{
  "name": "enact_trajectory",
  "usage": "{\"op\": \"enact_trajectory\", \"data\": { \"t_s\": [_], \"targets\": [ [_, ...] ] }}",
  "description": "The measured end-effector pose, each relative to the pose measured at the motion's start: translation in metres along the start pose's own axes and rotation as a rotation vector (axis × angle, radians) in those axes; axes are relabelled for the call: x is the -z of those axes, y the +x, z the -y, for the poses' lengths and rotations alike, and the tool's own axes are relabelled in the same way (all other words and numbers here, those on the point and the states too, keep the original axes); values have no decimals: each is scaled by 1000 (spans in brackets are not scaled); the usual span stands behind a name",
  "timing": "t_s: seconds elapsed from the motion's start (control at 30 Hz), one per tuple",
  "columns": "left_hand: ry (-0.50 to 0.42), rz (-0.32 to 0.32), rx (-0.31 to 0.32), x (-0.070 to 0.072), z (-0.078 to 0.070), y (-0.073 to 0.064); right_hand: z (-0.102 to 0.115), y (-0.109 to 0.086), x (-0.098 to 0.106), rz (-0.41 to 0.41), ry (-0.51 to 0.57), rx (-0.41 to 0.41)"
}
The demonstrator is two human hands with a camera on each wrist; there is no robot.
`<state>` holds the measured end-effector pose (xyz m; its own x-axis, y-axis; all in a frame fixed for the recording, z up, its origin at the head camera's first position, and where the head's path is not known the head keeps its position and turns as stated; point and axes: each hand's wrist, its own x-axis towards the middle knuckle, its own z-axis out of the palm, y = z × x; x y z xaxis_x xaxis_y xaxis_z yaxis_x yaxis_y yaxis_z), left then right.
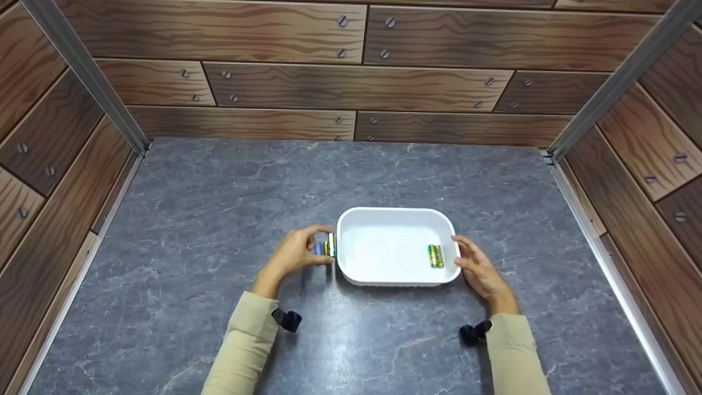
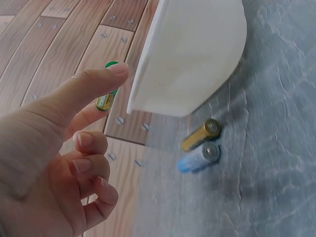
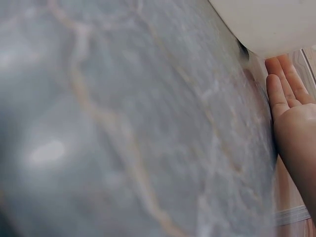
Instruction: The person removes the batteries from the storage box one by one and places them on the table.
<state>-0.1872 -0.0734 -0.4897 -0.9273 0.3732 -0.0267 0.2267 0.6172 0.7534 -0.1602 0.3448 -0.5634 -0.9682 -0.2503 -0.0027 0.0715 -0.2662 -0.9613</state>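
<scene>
Pinching a single battery [image 1: 331, 244] between thumb and forefinger, the left hand [image 1: 299, 249] is just outside the near end of a white tub [image 1: 384, 247] in the head view. A blue battery [image 1: 318, 248] and a gold battery [image 1: 326, 248] are within the curve of that thumb and finger. The tub sits between the hands on the grey table [image 1: 219, 219], and the right hand [image 1: 481, 271] touches the rim at its own end, fingers extended. Two green-and-gold batteries [image 1: 432, 256] lie side by side inside, close to the right fingertips.

From the left wrist, the pinched battery shows green and gold, the other fingers curling loosely beneath. Beyond those fingers, the blue and gold ones lie together on the table beside the tub.

From the right wrist, the right hand's fingers reach out nearly straight, tips by the tub's outer wall.
</scene>
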Motion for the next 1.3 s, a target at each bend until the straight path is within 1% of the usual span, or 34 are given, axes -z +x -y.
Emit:
{"op": "enact_trajectory", "data": {
  "t_s": [0.17, 0.27, 0.4, 0.53, 0.7, 0.8, 0.97, 1.23, 1.3],
  "targets": [
    [5, 0, 61, -1, 9, -1, 0, 0, 0, -12, -1, -6],
    [17, -7, 90, -2, 13, -2, -1, 0, 2, 15, 6, 9],
    [27, -10, 112, -1, 18, -3, -1, -1, 3, 50, 17, 31],
    [38, -11, 130, 0, 24, -3, 0, -1, 2, 37, 7, 29],
    [78, -20, 166, 1, 32, -5, -1, -1, 1, 7, 4, 17],
    [97, -24, 175, 1, 37, -6, -1, -1, 0, 11, 14, 17],
    [107, -29, 171, 0, 42, -6, -1, -1, 2, 43, 24, 27],
    [116, -17, 179, -1, 45, -3, -4, 1, 5, 87, 15, 64],
    [121, -15, 182, -1, 46, -3, -5, 1, 6, 118, 27, 89]
  ]
}}
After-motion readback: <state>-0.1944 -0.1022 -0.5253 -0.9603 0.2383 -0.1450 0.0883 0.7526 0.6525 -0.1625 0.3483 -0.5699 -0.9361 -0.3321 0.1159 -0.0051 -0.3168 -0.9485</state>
